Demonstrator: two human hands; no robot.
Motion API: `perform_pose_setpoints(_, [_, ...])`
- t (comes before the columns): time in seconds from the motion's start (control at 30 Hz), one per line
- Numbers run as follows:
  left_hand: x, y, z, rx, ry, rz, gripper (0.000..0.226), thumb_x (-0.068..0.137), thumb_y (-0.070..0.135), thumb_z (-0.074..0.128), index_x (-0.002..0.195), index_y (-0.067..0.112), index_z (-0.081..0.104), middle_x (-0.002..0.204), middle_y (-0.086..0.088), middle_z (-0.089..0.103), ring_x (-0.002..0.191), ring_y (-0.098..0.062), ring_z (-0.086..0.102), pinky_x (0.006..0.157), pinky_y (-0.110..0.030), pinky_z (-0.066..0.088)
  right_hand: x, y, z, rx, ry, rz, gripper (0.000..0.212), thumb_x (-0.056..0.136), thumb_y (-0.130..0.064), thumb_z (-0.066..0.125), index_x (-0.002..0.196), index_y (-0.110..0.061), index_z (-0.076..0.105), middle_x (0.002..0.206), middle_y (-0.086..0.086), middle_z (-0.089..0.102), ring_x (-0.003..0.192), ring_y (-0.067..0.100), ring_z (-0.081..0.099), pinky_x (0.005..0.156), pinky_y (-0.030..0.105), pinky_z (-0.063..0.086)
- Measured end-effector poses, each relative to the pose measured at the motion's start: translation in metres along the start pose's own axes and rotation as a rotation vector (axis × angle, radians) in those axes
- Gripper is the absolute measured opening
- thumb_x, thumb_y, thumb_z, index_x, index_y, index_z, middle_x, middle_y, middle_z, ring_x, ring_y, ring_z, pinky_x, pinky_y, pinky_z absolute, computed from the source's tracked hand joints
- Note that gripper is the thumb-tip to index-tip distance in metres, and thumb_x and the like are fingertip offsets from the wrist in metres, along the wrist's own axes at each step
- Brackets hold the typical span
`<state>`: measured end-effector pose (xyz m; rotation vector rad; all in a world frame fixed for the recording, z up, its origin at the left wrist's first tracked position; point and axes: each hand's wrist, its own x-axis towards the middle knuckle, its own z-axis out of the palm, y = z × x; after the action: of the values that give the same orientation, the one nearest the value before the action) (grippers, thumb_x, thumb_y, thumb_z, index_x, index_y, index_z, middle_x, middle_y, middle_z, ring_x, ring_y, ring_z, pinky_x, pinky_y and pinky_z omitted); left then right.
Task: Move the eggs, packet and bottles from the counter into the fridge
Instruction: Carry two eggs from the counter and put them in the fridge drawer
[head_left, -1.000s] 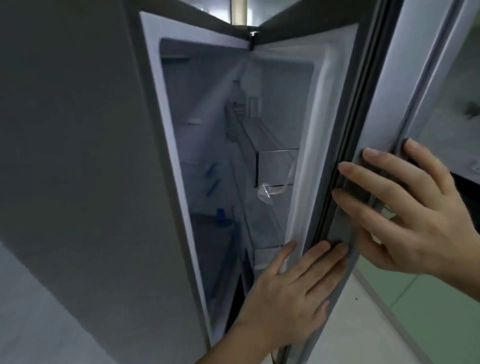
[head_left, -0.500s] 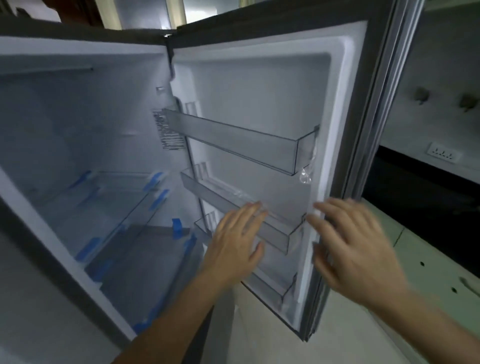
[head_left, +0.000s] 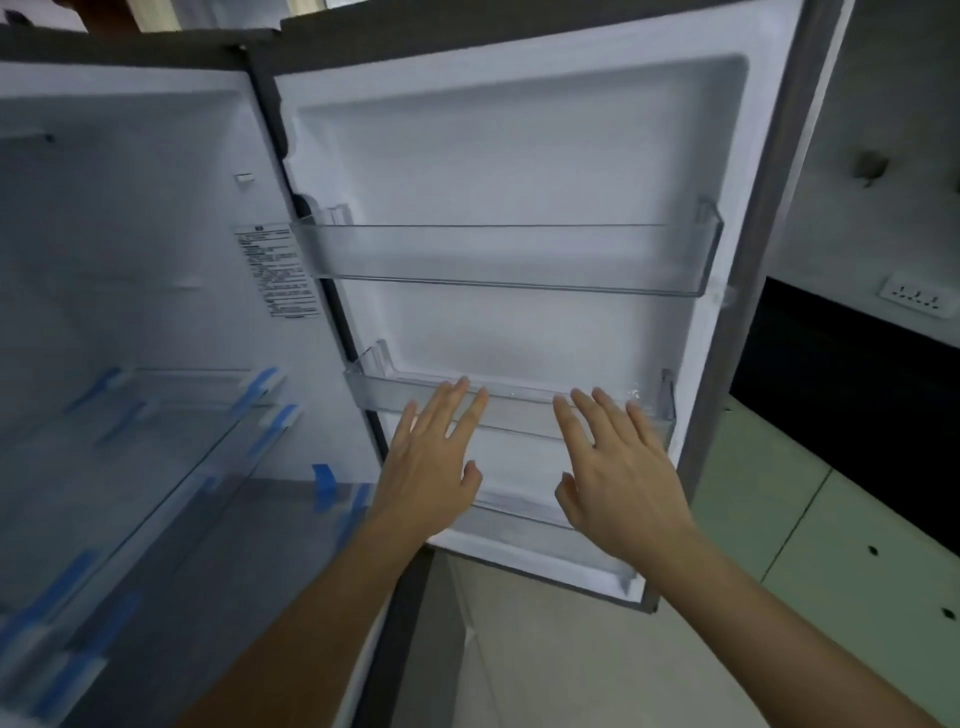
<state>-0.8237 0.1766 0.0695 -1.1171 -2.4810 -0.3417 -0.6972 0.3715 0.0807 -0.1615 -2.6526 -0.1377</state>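
Note:
The fridge (head_left: 130, 234) stands wide open with its door (head_left: 519, 156) swung out in front of me. The door carries clear bins: an upper bin (head_left: 509, 260), a middle bin (head_left: 524, 410) and a lower one behind my hands. My left hand (head_left: 431, 462) and my right hand (head_left: 618, 467) are both stretched out flat, fingers straight and spread, in front of the middle bin. Neither holds anything. No eggs, packet or bottles are in view.
Glass shelves (head_left: 156, 415) with blue tape strips sit inside the fridge on the left. A label sticker (head_left: 275, 270) is on the inner side wall. Pale green cabinet fronts (head_left: 831, 545), a dark counter recess (head_left: 852, 374) and a wall socket (head_left: 917, 300) lie to the right.
The door has swung from nearly closed to fully open. Both hands left the door's edge and now hover flat in front of the middle bin.

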Motion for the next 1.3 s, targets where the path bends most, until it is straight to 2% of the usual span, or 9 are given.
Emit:
perform_pose_setpoints(0.07, [0.015,-0.007,0.009,0.020,0.009,0.007,0.078,0.086,0.025,0.054,0.157,0.019,0.021,0.164,-0.003,0.020,0.152,-0.023,0.017,0.122,-0.046,0.006,0.019,0.009,0.013,-0.021,-0.006,0.029,0.080,0.079,-0.032,0.067,0.151,-0.007,0.039,0.148,0.017,0.051,0.140,0.037,0.044,0.117,0.059,0.031])
perform_pose_setpoints(0.27, [0.056,-0.020,0.032,0.014,0.067,0.121,0.075,0.084,0.021,0.057,0.154,0.017,0.030,0.161,0.000,0.030,0.150,-0.021,0.023,0.122,-0.053,0.017,0.066,0.045,0.046,-0.027,-0.009,0.068,0.082,0.078,-0.038,0.060,0.153,-0.013,0.036,0.139,0.012,0.056,0.132,0.035,0.049,0.117,0.060,0.027])
perform_pose_setpoints(0.43, [0.084,-0.021,0.043,-0.008,0.086,0.066,0.074,0.084,0.019,0.060,0.153,0.018,0.033,0.159,0.001,0.035,0.149,-0.020,0.027,0.122,-0.051,0.019,0.095,0.083,0.063,0.057,0.020,0.001,0.076,0.079,-0.035,0.048,0.153,-0.018,0.038,0.134,0.007,0.056,0.123,0.031,0.053,0.116,0.056,0.029])
perform_pose_setpoints(0.6, [0.099,-0.010,0.051,0.000,0.120,0.011,0.074,0.081,0.018,0.064,0.151,0.016,0.038,0.156,-0.003,0.040,0.146,-0.025,0.034,0.118,-0.055,0.027,0.116,0.103,0.076,0.096,0.005,-0.036,0.076,0.080,-0.031,0.048,0.154,-0.021,0.037,0.136,0.005,0.055,0.126,0.029,0.051,0.118,0.054,0.027])
perform_pose_setpoints(0.77, [0.105,-0.007,0.056,0.023,0.110,-0.014,0.076,0.081,0.022,0.065,0.152,0.017,0.036,0.157,-0.003,0.038,0.147,-0.026,0.032,0.119,-0.055,0.026,0.126,0.113,0.083,0.112,0.022,-0.067,0.076,0.080,-0.030,0.051,0.154,-0.020,0.037,0.137,0.005,0.054,0.127,0.028,0.049,0.118,0.052,0.025])
perform_pose_setpoints(1.0, [0.104,-0.002,0.053,0.024,0.073,-0.051,0.076,0.084,0.030,0.064,0.153,0.021,0.034,0.159,0.000,0.034,0.150,-0.022,0.025,0.123,-0.050,0.016,0.122,0.115,0.079,0.082,-0.029,-0.074,0.079,0.079,-0.036,0.050,0.155,-0.021,0.034,0.141,0.005,0.052,0.131,0.029,0.047,0.119,0.052,0.023])
perform_pose_setpoints(1.13, [0.105,0.006,0.042,0.045,0.054,-0.083,0.072,0.087,0.040,0.058,0.153,0.022,0.034,0.161,-0.003,0.029,0.151,-0.024,0.020,0.123,-0.051,0.008,0.120,0.114,0.070,0.066,-0.092,-0.078,0.077,0.082,-0.044,0.043,0.156,-0.024,0.031,0.148,0.006,0.049,0.141,0.030,0.040,0.120,0.053,0.022])
perform_pose_setpoints(1.3, [0.113,0.044,0.032,-0.021,0.130,0.003,0.064,0.088,0.041,0.054,0.148,0.021,0.042,0.160,-0.005,0.033,0.149,-0.027,0.026,0.121,-0.054,0.019,0.100,0.119,0.043,0.099,0.001,-0.010,0.069,0.087,-0.043,0.047,0.153,-0.025,0.036,0.151,0.006,0.046,0.143,0.029,0.038,0.120,0.053,0.024])
